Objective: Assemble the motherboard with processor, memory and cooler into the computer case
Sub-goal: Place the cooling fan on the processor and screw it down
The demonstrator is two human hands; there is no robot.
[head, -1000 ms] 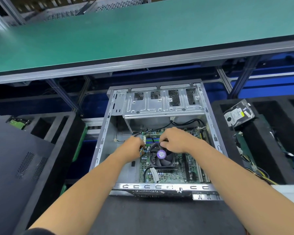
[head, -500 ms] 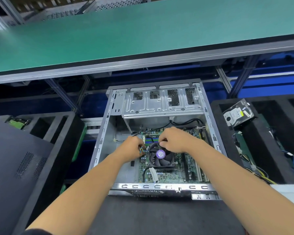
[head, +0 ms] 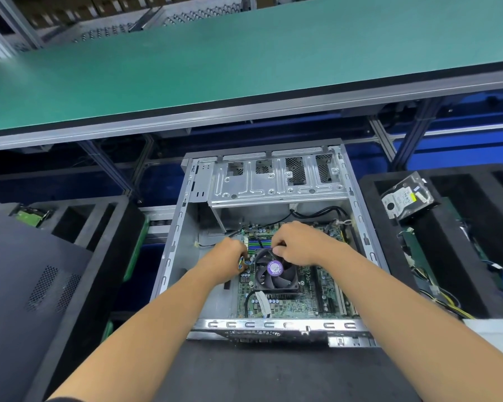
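Case point(head: 183, 227) lies open on its side on dark bench surface point(head: 273, 372), drive cage point(head: 276, 181) at far end. Motherboard point(head: 311, 303) sits flat inside on case floor, cooler point(head: 275, 274) mounted on it with purple-labelled fan facing up; blue and green memory slots point(head: 259, 244) just beyond cooler, partly hidden by fingers. Left hand point(head: 225, 259) curled at cooler's left edge, fingers pinching small bundle of coloured fan wires point(head: 242, 262). Right hand point(head: 298, 242) curled over cooler's far edge, fingertips down at black cable point(head: 257, 237) there; probably gripping it, but fingers hide the contact so cannot tell for sure. Both forearms reach in from near edge over case's rear panel point(head: 273, 324). Hard drive point(head: 405, 200) rests tilted in black foam tray point(head: 372, 181) to the right of case, loose cables point(head: 445, 303) further down same tray. Another foam tray point(head: 119, 204) to the left, dark perforated side panel point(head: 26, 285) leaning over it. Green conveyor belt point(head: 244, 59) runs across beyond case.
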